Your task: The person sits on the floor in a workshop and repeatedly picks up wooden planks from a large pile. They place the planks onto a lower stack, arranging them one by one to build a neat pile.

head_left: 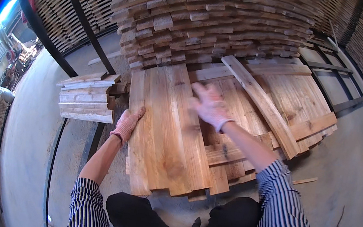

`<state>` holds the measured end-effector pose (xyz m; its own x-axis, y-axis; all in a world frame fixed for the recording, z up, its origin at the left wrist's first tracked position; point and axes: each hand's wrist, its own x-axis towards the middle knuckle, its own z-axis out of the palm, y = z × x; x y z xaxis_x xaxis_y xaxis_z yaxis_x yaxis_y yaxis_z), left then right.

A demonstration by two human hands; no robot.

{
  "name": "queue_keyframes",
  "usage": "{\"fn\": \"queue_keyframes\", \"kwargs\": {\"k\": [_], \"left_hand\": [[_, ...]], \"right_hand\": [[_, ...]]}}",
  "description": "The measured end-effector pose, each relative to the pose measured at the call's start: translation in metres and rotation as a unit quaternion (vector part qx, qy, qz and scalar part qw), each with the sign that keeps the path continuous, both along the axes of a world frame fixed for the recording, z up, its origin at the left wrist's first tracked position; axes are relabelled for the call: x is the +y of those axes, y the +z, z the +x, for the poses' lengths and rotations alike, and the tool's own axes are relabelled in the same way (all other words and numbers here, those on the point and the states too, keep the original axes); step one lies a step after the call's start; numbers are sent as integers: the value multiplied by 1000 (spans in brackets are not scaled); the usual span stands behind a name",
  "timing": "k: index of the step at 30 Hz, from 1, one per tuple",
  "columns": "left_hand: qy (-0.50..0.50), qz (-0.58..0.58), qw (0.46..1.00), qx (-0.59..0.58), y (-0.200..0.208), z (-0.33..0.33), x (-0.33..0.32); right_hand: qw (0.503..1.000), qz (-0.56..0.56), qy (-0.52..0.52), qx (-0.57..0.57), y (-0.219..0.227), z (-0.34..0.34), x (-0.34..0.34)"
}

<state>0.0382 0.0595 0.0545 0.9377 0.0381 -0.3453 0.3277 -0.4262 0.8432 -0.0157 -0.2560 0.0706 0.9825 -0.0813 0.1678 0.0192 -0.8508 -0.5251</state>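
My left hand (pixel 127 125), in a pinkish knit glove, lies against the left edge of a row of wooden boards (pixel 160 129). Its visible fingers are stretched forward along the outer board, and part of the hand is hidden by that edge. Over the right side of the same row hovers my right hand (pixel 213 104), gloved alike and smeared by motion. Its fingers look spread, with nothing in them; I cannot tell whether they touch the wood. The boards lie side by side, their near ends uneven.
A loose plank (pixel 261 106) lies slantwise across more boards on the right, above a crosswise batten (pixel 313 126). A tall lumber stack (pixel 213 20) rises behind. Short boards (pixel 86 98) sit on dark rails at left. A black metal frame (pixel 336 70) stands at far right.
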Motion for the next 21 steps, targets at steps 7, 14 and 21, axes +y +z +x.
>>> {"fn": "queue_keyframes", "kwargs": {"k": [7,14,21], "left_hand": [[2,-27,1000,4,-18,11,8],[0,-8,1000,-11,-6,2,8],[-42,14,992,-116,-28,14,17]], "right_hand": [[952,-229,-180,90,16,-52,-147],[976,-32,-76,201,4,-20,16],[967,-247,-31,-50,-45,-5,30]]}}
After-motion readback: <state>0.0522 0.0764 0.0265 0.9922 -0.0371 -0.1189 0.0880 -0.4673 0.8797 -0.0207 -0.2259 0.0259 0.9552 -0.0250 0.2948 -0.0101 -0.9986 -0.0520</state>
